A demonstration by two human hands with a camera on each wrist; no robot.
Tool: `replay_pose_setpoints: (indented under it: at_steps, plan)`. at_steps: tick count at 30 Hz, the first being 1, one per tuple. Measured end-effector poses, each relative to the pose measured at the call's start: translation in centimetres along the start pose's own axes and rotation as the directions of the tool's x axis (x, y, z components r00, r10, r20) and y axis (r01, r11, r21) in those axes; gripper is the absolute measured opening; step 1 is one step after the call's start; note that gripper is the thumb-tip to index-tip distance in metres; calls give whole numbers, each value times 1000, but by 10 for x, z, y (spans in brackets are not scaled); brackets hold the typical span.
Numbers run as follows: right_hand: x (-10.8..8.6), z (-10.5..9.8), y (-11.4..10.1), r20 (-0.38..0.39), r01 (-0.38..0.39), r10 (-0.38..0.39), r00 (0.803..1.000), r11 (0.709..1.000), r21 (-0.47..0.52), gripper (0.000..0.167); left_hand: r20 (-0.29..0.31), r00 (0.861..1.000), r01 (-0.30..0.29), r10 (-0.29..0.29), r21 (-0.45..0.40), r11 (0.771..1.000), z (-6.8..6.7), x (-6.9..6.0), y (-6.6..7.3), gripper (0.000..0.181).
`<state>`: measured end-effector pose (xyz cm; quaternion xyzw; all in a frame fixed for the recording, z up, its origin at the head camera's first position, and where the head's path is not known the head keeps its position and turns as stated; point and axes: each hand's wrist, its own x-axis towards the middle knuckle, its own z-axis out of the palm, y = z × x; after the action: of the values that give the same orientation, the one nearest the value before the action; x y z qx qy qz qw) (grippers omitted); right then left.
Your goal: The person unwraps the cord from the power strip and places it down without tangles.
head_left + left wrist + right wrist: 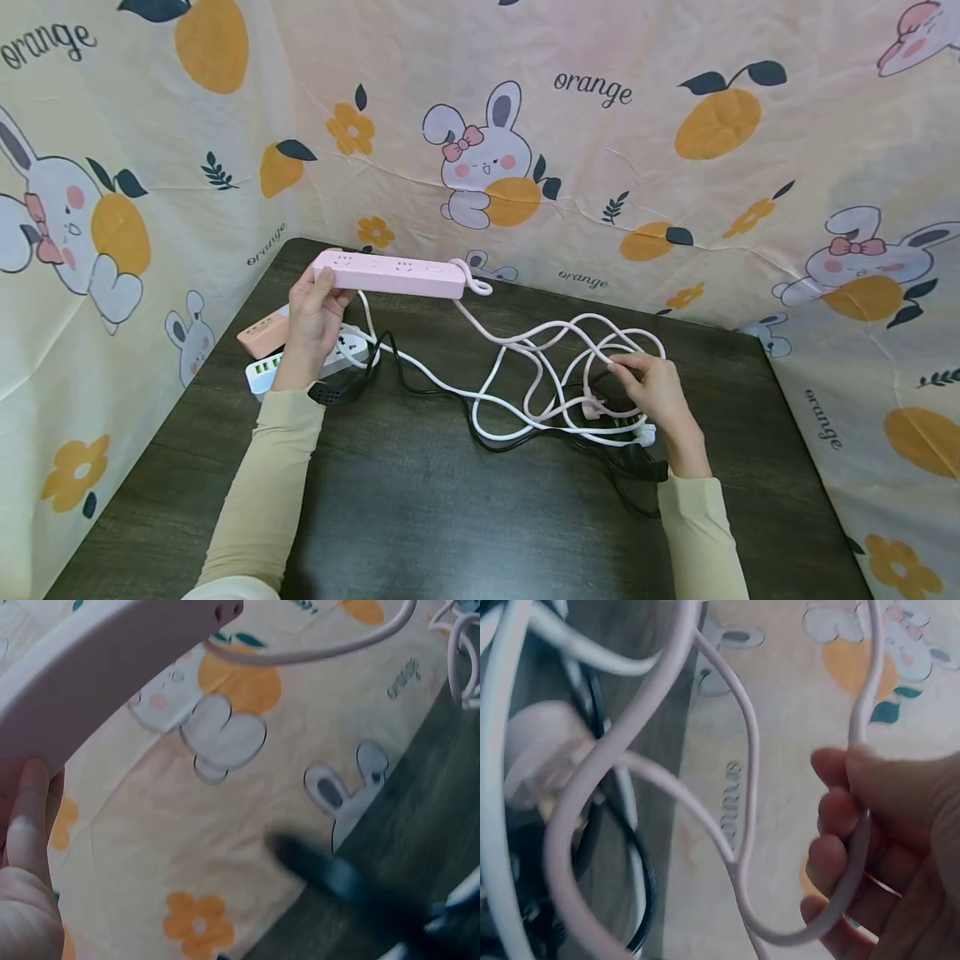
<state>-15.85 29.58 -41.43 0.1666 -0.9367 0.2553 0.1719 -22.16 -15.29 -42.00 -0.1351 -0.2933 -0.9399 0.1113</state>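
Note:
My left hand point(316, 317) grips a pink power strip point(390, 275) by its left end, raised above the table; the left wrist view shows the thumb against the strip's pale side point(112, 671). From the strip's right end a pink cord point(480, 323) loops and runs down into a tangle. At the right, my right hand point(654, 387) pinches a length of that cord point(861, 712) between thumb and fingers. Below it lies the cord's pink plug point(592, 407), among white cables point(517, 433) and a black cable point(431, 392). A white plug point(644, 434) sits close by.
Behind my left hand, partly hidden, lie an orange-pink power strip point(264, 332) and a white one point(345, 350), with a white-and-blue end with green ports point(262, 372). The dark table point(450, 517) backs onto a printed cloth point(420, 50) with rabbits and oranges.

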Motion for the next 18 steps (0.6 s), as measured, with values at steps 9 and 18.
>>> replay_pose_setpoints:
  at_steps: [9,18]
  plan:
    - [-9,-2,21,-88,-237,229,969,967,-92,12,-43,998,48,-44,101,994,-27,0,13,20]
    - [-14,-11,31,-206,-318,296,933,944,-85,13,-26,992,126,-124,116,985,-46,0,26,18]
